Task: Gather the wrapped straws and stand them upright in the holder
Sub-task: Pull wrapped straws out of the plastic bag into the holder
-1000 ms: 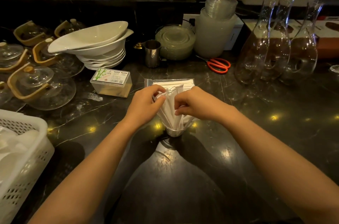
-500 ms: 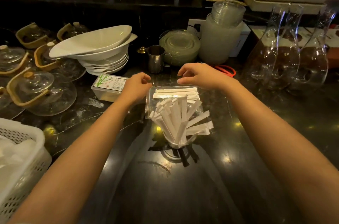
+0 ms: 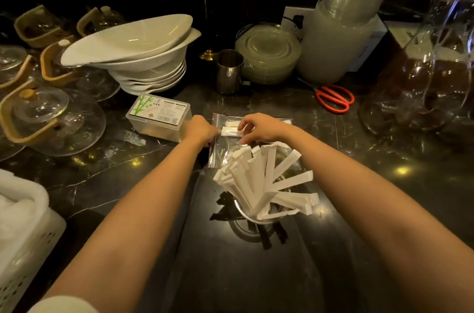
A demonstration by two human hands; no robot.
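Your left hand (image 3: 201, 130) pinches the left edge of the clear bag (image 3: 218, 151); your right hand (image 3: 259, 129) grips a few wrapped straws (image 3: 232, 131) on it. Just nearer, the holder (image 3: 250, 212) keeps more straws, fanned rightwards.

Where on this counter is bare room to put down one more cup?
Free: counter between the forearms, in front of the holder; also right of it, below the scissors. Crowded: left side with teapots and bowls.

White straws (image 3: 256, 179) (red scissors (image 3: 334, 98))
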